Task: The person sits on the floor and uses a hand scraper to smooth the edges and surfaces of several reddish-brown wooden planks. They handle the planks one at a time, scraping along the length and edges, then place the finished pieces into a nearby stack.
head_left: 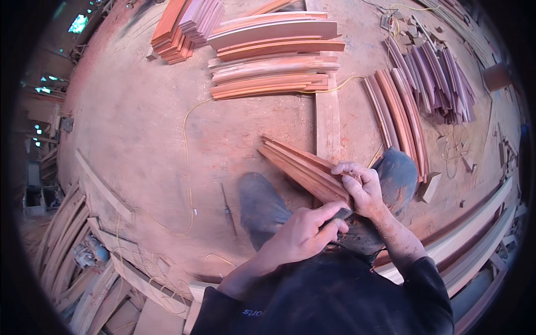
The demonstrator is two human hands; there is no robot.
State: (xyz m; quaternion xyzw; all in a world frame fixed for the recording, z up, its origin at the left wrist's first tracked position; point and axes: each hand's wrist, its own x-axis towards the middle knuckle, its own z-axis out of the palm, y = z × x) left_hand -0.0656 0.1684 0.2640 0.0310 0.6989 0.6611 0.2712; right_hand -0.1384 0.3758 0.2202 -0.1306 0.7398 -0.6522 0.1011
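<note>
The right hand (362, 187) was clamped on a bundle of reddish wooden strips (304, 166) resting over the person's knees; the left hand (306, 233) gripped a small dark tool (339, 216) against the strips' near end.

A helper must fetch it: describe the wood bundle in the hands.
On the dusty workshop floor, look just ahead of the person's knees. The bundle of reddish curved strips fans out from the right hand. Unlike the floor stacks, it is lifted and held.
</note>
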